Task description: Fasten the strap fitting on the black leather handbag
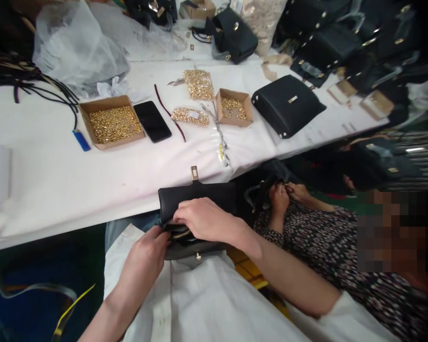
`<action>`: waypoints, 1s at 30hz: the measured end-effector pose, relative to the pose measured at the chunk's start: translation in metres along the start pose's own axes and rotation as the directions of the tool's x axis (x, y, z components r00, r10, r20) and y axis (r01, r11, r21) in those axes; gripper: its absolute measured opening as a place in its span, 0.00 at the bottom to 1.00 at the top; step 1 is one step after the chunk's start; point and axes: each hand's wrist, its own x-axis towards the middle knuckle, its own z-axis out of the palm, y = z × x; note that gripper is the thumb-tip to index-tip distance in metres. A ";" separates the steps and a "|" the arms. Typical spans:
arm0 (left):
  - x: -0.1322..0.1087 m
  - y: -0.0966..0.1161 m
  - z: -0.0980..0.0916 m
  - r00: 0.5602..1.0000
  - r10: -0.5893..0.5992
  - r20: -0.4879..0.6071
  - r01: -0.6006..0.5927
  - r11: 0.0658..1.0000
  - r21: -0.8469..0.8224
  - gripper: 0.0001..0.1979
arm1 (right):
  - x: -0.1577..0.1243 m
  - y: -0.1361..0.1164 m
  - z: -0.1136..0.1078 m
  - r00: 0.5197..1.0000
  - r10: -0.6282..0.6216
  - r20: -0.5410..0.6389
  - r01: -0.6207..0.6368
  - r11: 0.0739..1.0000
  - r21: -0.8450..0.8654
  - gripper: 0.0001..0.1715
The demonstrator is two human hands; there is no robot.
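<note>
A small black handbag (214, 197) with a gold clasp rests on my lap, its flap leaning against the white table's front edge (57, 209). My left hand (146, 259) grips the bag's left end, fingers curled into its opening. My right hand (203, 219) lies over the top of the opening, fingers bent down onto the bag's inner edge and gold trim. A white cloth (199, 299) covers my lap under the bag.
On the table stand two cardboard boxes of gold fittings (112, 122) (234, 108), bags of gold fittings (199, 84), a black phone (152, 121), a blue lighter (81, 140) and a finished black handbag (288, 105). To my right a co-worker's hands (288, 194) work on another bag.
</note>
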 end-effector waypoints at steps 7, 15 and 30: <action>-0.018 -0.003 0.008 0.999 0.010 -0.053 -0.015 0.996 -0.088 0.14 | -0.004 -0.016 0.036 0.994 -0.016 0.112 0.015 1.000 0.007 0.12; -0.032 -0.015 0.018 0.993 -0.005 -0.119 -0.010 0.991 -0.130 0.16 | -0.011 -0.017 0.064 0.939 0.310 0.149 -0.342 0.787 0.513 0.11; -0.040 -0.022 0.037 0.954 -0.202 -0.221 0.166 0.971 -0.172 0.28 | -0.010 -0.019 0.099 0.827 0.522 0.209 -0.438 0.366 0.821 0.04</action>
